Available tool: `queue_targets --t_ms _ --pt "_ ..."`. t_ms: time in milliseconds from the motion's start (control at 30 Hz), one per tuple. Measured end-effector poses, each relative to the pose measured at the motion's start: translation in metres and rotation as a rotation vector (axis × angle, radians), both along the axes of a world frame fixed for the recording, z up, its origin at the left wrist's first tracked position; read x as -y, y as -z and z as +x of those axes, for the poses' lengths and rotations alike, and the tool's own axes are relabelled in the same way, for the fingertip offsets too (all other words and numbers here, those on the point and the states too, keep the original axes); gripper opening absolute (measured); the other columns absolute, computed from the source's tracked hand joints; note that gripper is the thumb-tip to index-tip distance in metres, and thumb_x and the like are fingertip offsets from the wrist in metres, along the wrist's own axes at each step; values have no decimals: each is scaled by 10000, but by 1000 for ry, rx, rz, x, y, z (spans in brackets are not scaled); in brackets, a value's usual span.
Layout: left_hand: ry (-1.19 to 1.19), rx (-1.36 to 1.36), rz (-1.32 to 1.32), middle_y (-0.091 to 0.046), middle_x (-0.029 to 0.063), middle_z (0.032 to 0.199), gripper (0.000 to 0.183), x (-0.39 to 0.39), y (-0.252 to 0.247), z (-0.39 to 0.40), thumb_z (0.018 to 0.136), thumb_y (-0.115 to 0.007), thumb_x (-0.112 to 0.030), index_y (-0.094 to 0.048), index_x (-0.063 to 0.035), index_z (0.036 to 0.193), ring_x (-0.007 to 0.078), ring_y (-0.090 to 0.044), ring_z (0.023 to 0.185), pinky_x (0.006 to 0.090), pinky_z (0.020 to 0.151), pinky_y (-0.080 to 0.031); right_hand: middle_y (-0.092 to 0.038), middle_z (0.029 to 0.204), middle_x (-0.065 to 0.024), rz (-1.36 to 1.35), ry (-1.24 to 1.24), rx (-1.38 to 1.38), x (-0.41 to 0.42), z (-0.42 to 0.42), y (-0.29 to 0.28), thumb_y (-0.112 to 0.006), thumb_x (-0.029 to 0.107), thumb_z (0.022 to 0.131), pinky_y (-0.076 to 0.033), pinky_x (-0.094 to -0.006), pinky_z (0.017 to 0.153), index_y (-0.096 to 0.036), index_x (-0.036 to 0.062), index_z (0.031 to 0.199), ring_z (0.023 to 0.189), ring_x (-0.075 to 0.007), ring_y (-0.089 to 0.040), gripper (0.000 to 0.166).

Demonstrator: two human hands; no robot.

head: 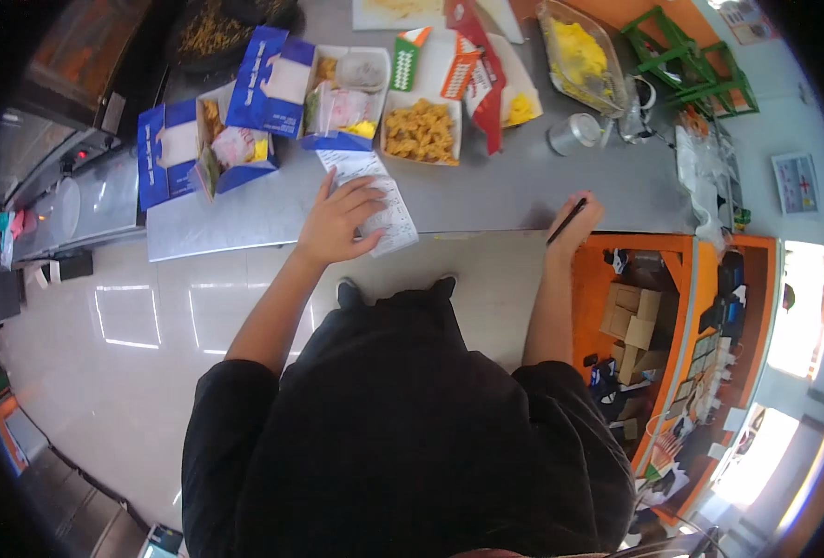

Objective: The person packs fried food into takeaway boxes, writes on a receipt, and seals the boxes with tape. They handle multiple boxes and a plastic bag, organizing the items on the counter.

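Note:
My left hand (pixel 345 216) lies spread on a printed paper slip (pixel 399 222) at the metal counter's front edge, its fingers apart. Out to the right, my right hand (pixel 578 222) holds a black pen (pixel 566 220) at the counter's edge. Beyond the slip, a blue-and-white food box (pixel 342 143) stands with its lid up and wrapped food inside. A second blue box (pixel 168 157) is to its left, also with its lid up. Fried chicken pieces (pixel 420 132) fill a carton right of the slip. A red carton (pixel 485 97) lies beside it, near some yellow food.
A clear plastic tray (pixel 582 63) of yellow food and a metal can (pixel 574 134) stand at the right of the counter (pixel 481 195). Green racks (pixel 697 70) and plastic bags (pixel 701 167) are farther right. An orange shelf unit (pixel 687 314) with cardboard boxes is below.

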State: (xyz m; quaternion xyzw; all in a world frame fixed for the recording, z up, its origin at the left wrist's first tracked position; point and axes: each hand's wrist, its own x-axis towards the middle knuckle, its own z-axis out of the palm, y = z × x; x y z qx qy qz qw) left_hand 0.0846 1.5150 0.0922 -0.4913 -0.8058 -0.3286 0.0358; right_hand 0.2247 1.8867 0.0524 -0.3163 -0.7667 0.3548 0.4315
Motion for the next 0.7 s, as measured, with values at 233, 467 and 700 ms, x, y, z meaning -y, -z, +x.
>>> queue_targets --t_ms 233,467,700 --pt "-184 19 130 -580 63 1024 257 -13 0 1 681 -625 -105 -601 -83 936 236 -566 794 353 743 -424 -500 1090 -139 294 -149 414 -22 56 -46 -470 -85 765 -417 -308 820 -455 12 1189 985 -253 -497 435" --pt "-247 823 283 -578 119 925 676 -140 -39 36 776 -637 -165 -261 -66 1330 171 -540 676 257 629 -443 -520 1088 -145 -466 -695 491 38 220 91 -487 101 838 -430 -354 829 -468 52 1215 924 -264 -525 380" --pt "-596 809 132 -606 129 755 801 -229 -62 32 809 -581 -184 -59 33 1377 187 -611 656 290 548 -476 -536 957 -153 -138 -483 365 -50 187 45 -500 23 810 -441 -331 753 -556 15 1010 840 -293 -539 207"
